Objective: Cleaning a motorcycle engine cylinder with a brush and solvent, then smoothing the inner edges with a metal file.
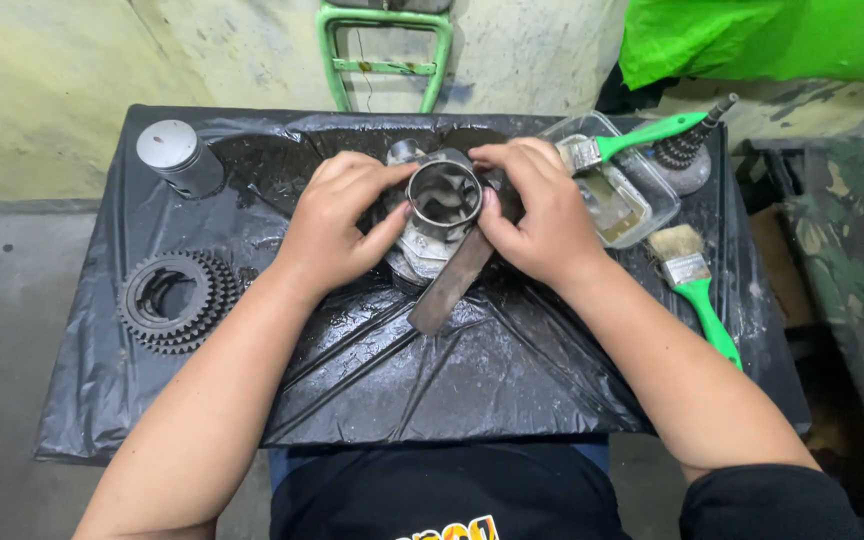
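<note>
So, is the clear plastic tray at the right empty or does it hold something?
Not empty. The clear tray holds a murky yellowish liquid, and a green-handled brush rests across its rim.

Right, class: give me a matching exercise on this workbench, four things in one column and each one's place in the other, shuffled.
Things:
1. Metal ring
2. Gear cluster
3. Grey cylinder
4. Loose paintbrush

Places:
A. Far left corner of the black sheet
B. Between the left hand and right hand
C. Right edge, below the clear tray
D. Left edge, lying flat

Pairs: 1-B, 2-D, 3-A, 4-C
</note>
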